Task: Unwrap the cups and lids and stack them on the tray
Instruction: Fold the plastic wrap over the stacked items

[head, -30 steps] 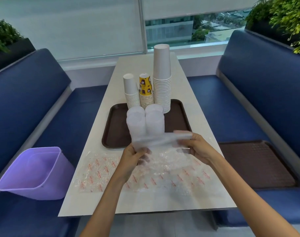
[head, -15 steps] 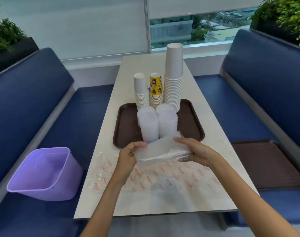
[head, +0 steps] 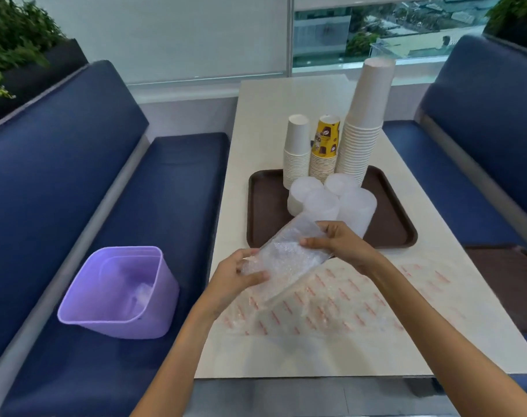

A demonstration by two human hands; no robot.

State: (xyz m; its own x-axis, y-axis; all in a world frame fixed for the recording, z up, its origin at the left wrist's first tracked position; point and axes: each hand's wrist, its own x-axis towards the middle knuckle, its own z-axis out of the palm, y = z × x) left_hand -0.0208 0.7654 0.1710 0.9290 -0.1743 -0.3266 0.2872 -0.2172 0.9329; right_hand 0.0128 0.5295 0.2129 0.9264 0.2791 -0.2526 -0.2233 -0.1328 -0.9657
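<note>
You've got the clear wrapper (head: 286, 260) pulled out between both hands, slanting from the near left up to the far right, just above the table (head: 256, 115) at the tray's near edge. Your left hand (head: 238, 278) pinches the low end, thumb on top. Your right hand (head: 343, 242) curls its fingers over the high end. Held taut like that, it's ready to be folded or bunched, I'd say. It's crinkly, see-through and looks flat and empty, though I can't be sure.

On the brown tray (head: 257, 206) the frosted lids (head: 322, 203) stand in tight stacks at the front, with three columns of cups (head: 361, 136) behind them, so the tall ones don't block your reach. The purple bin (head: 118, 296) waits on the left bench (head: 60, 176), handy for the wrapper. A red-printed sheet (head: 331, 305) lies flat nearer you.
</note>
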